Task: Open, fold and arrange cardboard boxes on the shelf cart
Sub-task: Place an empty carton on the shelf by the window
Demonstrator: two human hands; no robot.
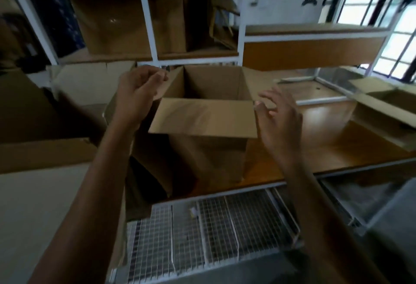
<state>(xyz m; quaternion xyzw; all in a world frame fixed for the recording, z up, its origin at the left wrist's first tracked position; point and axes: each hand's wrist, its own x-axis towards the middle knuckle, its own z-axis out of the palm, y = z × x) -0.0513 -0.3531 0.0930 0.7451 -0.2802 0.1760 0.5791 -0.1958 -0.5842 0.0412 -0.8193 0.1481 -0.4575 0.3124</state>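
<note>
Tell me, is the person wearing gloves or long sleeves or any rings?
No gloves: both the left hand and the right hand are bare. No sleeves show either; both forearms are uncovered all the way to the picture's bottom edge. I see no watch, bracelet or rings, though the fingers are a little blurry.

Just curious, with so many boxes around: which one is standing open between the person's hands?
The upright box at centre on the wooden shelf, flaps spread, hollow inside showing. The box at far right sits away from both hands.
</note>
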